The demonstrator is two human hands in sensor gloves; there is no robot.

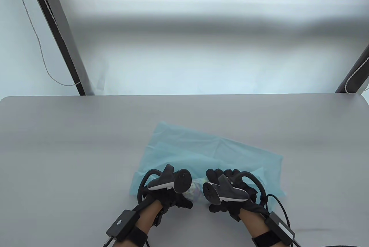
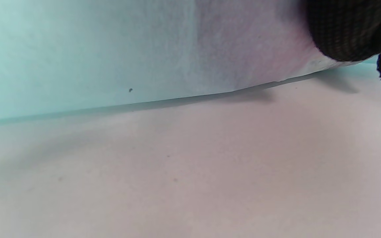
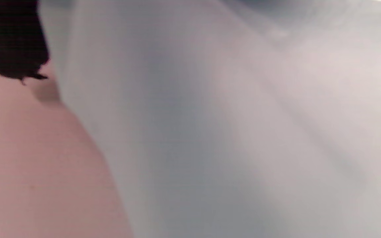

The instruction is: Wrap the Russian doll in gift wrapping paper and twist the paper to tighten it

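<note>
Our left hand rests on the near edge of the blue wrapping paper; the tracker hides its fingers, so we cannot tell its grip. The Russian doll lies between both hands, partly covered. Our right hand curls over paper, grip unclear. We judge rolling has begun; next needs tucking paper round. Only the left wrist view shows the paper's lifted edge.

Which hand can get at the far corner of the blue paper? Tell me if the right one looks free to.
Probably not at once: the right hand is down by the doll, apparently occupied. Nothing lies between it and the paper.
</note>
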